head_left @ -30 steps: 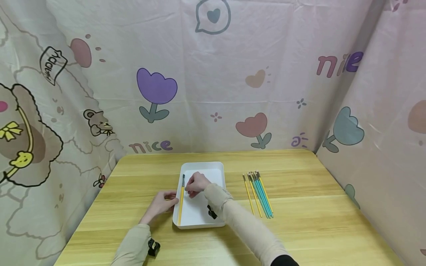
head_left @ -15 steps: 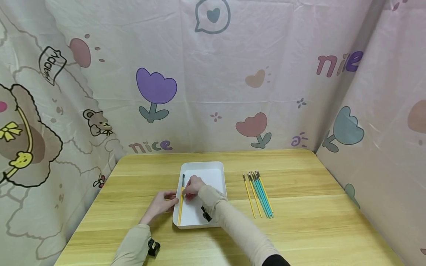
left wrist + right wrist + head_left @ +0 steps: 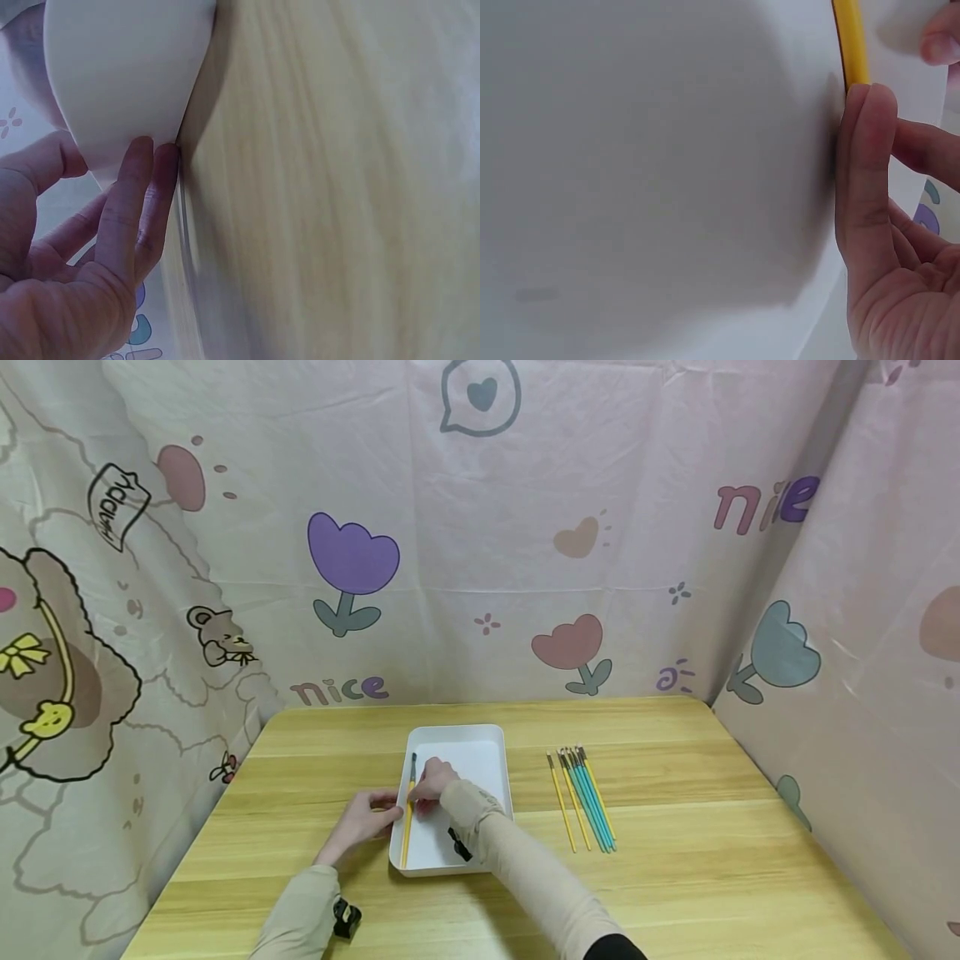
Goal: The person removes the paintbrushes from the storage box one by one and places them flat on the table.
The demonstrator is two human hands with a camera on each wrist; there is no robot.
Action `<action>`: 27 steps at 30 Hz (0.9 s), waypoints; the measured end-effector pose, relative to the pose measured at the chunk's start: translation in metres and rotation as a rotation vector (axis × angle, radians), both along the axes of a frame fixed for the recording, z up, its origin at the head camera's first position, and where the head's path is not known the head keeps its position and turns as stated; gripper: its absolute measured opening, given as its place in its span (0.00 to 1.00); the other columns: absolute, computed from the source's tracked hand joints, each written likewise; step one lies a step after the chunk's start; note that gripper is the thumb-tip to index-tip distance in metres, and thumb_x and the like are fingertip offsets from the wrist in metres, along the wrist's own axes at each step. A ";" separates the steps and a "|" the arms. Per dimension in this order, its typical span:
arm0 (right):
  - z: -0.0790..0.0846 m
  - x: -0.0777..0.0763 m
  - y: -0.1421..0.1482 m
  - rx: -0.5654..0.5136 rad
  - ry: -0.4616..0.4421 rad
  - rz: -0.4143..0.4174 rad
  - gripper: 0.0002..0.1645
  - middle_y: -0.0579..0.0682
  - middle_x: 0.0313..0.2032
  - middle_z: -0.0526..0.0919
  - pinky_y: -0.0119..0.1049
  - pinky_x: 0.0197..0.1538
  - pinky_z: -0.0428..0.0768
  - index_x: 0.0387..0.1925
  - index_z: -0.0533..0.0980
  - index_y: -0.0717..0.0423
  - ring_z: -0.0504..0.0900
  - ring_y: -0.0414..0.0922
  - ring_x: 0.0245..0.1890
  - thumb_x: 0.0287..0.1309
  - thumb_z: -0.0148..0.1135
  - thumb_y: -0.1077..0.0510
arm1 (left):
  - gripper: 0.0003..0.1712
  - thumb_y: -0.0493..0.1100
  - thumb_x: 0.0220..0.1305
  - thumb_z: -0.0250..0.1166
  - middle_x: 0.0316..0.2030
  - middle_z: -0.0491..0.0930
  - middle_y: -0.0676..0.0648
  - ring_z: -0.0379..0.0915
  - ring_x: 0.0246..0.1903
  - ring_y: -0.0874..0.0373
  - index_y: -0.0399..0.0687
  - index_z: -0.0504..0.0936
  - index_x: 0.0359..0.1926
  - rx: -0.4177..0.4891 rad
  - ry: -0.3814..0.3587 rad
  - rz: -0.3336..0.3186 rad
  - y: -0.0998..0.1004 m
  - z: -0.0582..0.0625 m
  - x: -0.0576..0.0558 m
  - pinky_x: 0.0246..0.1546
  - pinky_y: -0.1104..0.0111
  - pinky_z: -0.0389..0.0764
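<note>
A white rectangular tray (image 3: 472,752) stands on the wooden table, with a yellow-handled paintbrush (image 3: 407,835) lying lengthwise along its left side, dark bristles toward the far end. My left hand (image 3: 367,818) holds the tray's left wall; in the left wrist view the thumb is at the rim and the fingers (image 3: 124,202) lie on the outer wall. Reaching over the tray, my right hand (image 3: 437,781) pinches the brush around its middle. The right wrist view has the yellow handle (image 3: 850,41) running into the right fingertips (image 3: 874,101), which cover part of it.
Right of the tray, several yellow and turquoise paintbrushes (image 3: 588,802) lie side by side on the table (image 3: 675,860), bristles away from me. A patterned cloth (image 3: 480,527) hangs behind the table and along both sides.
My right hand has moved left across the tray, from beside the yellow paintbrush onto it. The left hand, tray and brushes stay in place.
</note>
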State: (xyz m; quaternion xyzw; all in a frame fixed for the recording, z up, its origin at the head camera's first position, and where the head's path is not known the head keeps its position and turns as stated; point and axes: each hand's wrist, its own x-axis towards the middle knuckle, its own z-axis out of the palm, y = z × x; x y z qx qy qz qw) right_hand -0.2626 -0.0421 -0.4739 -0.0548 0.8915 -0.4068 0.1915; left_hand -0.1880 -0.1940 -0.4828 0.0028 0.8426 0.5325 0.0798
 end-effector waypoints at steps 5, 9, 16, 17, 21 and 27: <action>-0.002 0.000 -0.004 0.033 0.014 -0.029 0.14 0.54 0.15 0.84 0.27 0.23 0.80 0.21 0.76 0.60 0.78 0.41 0.11 0.50 0.76 0.61 | 0.22 0.33 0.63 0.62 0.47 0.82 0.30 0.82 0.42 0.53 0.24 0.78 0.57 0.021 0.012 -0.008 0.000 0.000 0.000 0.41 0.61 0.90; -0.001 0.002 -0.006 0.070 0.041 -0.042 0.15 0.52 0.13 0.82 0.26 0.24 0.77 0.21 0.76 0.59 0.77 0.41 0.11 0.49 0.76 0.60 | 0.21 0.33 0.64 0.62 0.47 0.82 0.31 0.82 0.42 0.53 0.25 0.78 0.56 0.019 0.007 -0.001 -0.001 0.000 0.000 0.41 0.62 0.90; 0.004 0.008 -0.009 0.153 0.084 -0.036 0.15 0.52 0.17 0.84 0.30 0.27 0.75 0.27 0.76 0.59 0.78 0.44 0.18 0.47 0.76 0.57 | 0.21 0.33 0.64 0.63 0.48 0.82 0.30 0.82 0.43 0.53 0.24 0.78 0.56 0.025 0.017 -0.019 -0.003 0.001 0.001 0.42 0.61 0.90; 0.006 0.009 -0.009 0.160 0.084 -0.038 0.15 0.53 0.17 0.85 0.31 0.29 0.75 0.28 0.76 0.59 0.79 0.44 0.19 0.47 0.76 0.57 | 0.21 0.33 0.64 0.63 0.48 0.82 0.30 0.82 0.43 0.53 0.24 0.78 0.56 0.026 0.021 -0.026 -0.003 0.001 0.001 0.42 0.62 0.90; 0.008 0.010 -0.010 0.189 0.087 -0.047 0.16 0.52 0.21 0.83 0.34 0.33 0.78 0.30 0.77 0.59 0.79 0.46 0.25 0.47 0.77 0.56 | 0.21 0.33 0.62 0.63 0.47 0.83 0.30 0.82 0.42 0.53 0.25 0.79 0.55 0.034 0.026 -0.026 -0.003 0.000 0.001 0.40 0.63 0.90; 0.009 0.011 -0.011 0.249 0.097 -0.036 0.19 0.51 0.26 0.78 0.35 0.33 0.78 0.30 0.76 0.58 0.76 0.46 0.29 0.45 0.77 0.53 | 0.22 0.33 0.62 0.63 0.48 0.83 0.29 0.83 0.45 0.50 0.24 0.78 0.56 0.018 0.027 -0.026 -0.003 -0.001 0.000 0.41 0.63 0.90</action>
